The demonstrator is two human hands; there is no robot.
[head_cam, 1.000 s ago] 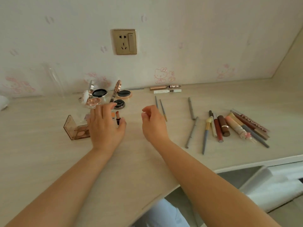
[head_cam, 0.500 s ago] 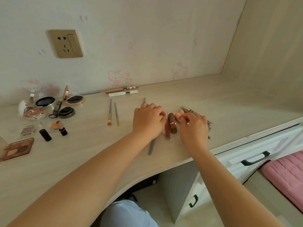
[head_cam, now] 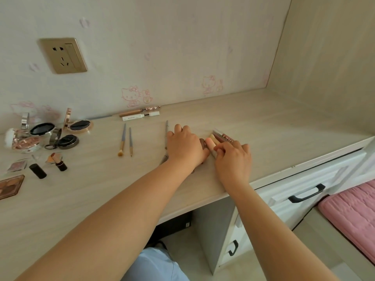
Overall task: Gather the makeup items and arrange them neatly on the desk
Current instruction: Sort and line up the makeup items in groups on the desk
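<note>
Far left of my left hand: eyeshadow palette [head_cam: 11,186] is lying flat at the desk [head_cam: 284,126] edge, black lipstick cap [head_cam: 38,171] and open lipstick [head_cam: 58,162] are lying just beside it, apart from each other. Behind those, open compacts [head_cam: 67,136] are sitting in a loose cluster near the wall. Nearer my left hand: two thin brushes [head_cam: 125,139] are lying side by side, not touching. Behind them, by the wall, a rose-gold tube [head_cam: 140,110] and a white tube [head_cam: 140,116] are lying parallel, just beside each other.

Left hand [head_cam: 185,147] is resting palm-down, fingers curled over the grey pencils [head_cam: 166,134]; one pencil is sticking out past the knuckles, another end showing under the wrist. Can't tell if it's actually gripping them.

Between the hands: brown lipstick tube [head_cam: 202,144], mostly hidden.

Right hand [head_cam: 233,159] is just beside the left, nearly touching, fingers curled on the bunch of lip tubes and pencils [head_cam: 220,137], which is fanning out behind the fingertips.

Right of my right hand: white drawers with a black handle [head_cam: 307,192] below the desk, pink cushion [head_cam: 353,216] further right.
</note>
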